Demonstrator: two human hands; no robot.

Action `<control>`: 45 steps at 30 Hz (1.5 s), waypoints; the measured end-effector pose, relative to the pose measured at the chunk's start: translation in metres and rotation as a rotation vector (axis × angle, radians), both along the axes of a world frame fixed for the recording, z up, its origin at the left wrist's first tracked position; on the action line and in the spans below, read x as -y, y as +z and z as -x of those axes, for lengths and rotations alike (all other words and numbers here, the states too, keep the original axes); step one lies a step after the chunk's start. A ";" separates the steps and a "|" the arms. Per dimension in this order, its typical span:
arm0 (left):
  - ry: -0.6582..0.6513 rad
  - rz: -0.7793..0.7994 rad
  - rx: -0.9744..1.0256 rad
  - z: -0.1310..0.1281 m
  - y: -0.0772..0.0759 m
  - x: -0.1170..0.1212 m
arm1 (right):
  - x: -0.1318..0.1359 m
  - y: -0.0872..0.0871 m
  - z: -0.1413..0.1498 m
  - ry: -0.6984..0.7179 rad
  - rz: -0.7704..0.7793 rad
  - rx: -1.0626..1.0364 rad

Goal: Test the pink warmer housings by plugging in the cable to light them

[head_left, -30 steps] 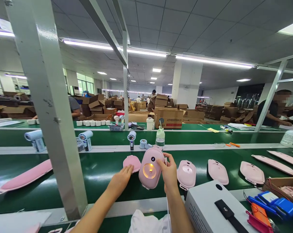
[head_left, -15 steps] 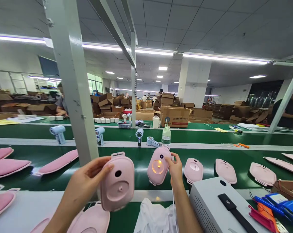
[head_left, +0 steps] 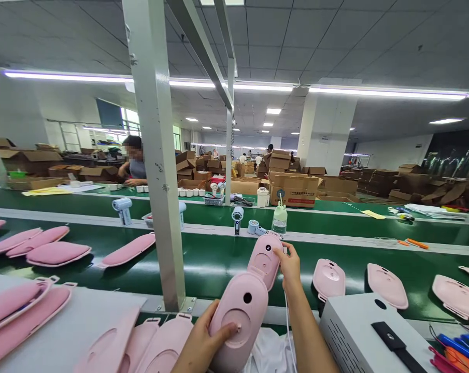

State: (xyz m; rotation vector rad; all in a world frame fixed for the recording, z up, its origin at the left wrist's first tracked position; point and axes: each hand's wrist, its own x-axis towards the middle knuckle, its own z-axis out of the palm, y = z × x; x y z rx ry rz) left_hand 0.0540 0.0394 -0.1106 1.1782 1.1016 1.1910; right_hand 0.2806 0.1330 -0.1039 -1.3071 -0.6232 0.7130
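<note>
My left hand grips a pink oval device with a round black window, its thumb resting in the shallow round recess. In my right hand is a second pink device with a small marked black circle; no light shows on it. A white cable hangs down beside my right wrist. The left device overlaps the lower end of the right one in view; I cannot tell whether they touch. White cloth lies below them, partly hidden.
Pink padded pieces and several pink devices lie on the green belt. A grey box with a black strap stands at right. A metal post rises at left. More pink devices lie at lower left.
The orange glow on the right-hand device has gone out. My left hand has brought its device rightward and down, in front of the other. The view has turned slightly left.
</note>
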 end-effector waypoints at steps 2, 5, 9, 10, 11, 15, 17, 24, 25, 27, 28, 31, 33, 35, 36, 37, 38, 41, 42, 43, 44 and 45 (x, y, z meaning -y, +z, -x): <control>-0.004 0.088 0.097 -0.001 0.004 -0.001 | -0.002 0.000 -0.002 -0.019 0.009 0.005; -0.024 0.226 0.252 -0.001 0.016 -0.007 | -0.003 0.000 -0.003 -0.041 0.018 0.020; -0.079 0.232 0.403 0.005 0.035 -0.017 | -0.002 -0.002 -0.004 -0.059 0.015 0.070; -0.092 0.220 0.425 0.007 0.040 -0.018 | -0.002 -0.002 -0.004 -0.063 0.013 0.087; -0.104 0.213 0.437 0.010 0.044 -0.019 | -0.001 -0.003 -0.005 -0.069 0.011 0.104; -0.111 0.195 0.453 0.018 0.055 -0.018 | -0.002 0.001 -0.005 -0.104 0.010 0.162; -0.096 0.188 0.455 0.021 0.059 -0.017 | 0.001 0.011 0.002 -0.060 -0.011 0.191; -0.017 0.140 0.430 0.028 0.080 -0.009 | 0.067 0.075 0.057 0.692 -0.198 0.370; -0.012 0.125 0.423 0.029 0.083 -0.008 | 0.079 0.081 0.062 0.766 -0.218 0.397; -0.010 0.089 0.392 0.030 0.088 -0.005 | 0.099 0.089 0.070 0.864 -0.270 0.443; -0.009 0.072 0.372 0.030 0.089 -0.005 | 0.105 0.091 0.072 0.878 -0.289 0.463; 0.004 0.048 0.326 0.031 0.090 -0.004 | 0.113 0.094 0.075 0.838 -0.289 0.543; 0.014 0.048 0.310 0.033 0.089 -0.005 | 0.114 0.096 0.076 0.798 -0.267 0.626; 0.018 0.026 0.257 0.034 0.089 -0.005 | 0.116 0.098 0.076 0.767 -0.245 0.717; 0.022 0.003 0.211 0.035 0.089 -0.004 | 0.118 0.100 0.075 0.760 -0.231 0.767; 0.027 -0.028 0.154 0.036 0.090 -0.003 | 0.120 0.102 0.075 0.756 -0.213 0.816; 0.037 -0.063 0.089 0.037 0.091 -0.002 | 0.122 0.103 0.074 0.753 -0.194 0.861; 0.071 -0.137 -0.079 0.038 0.095 0.002 | 0.126 0.107 0.071 0.779 -0.146 0.928; 0.076 -0.145 -0.115 0.038 0.097 0.003 | 0.126 0.107 0.071 0.797 -0.144 0.922; 0.077 -0.146 -0.143 0.038 0.098 0.004 | 0.126 0.107 0.070 0.812 -0.151 0.910; 0.075 -0.144 -0.163 0.037 0.099 0.005 | 0.125 0.107 0.070 0.828 -0.158 0.889; 0.072 -0.142 -0.176 0.037 0.100 0.005 | 0.124 0.106 0.069 0.841 -0.161 0.859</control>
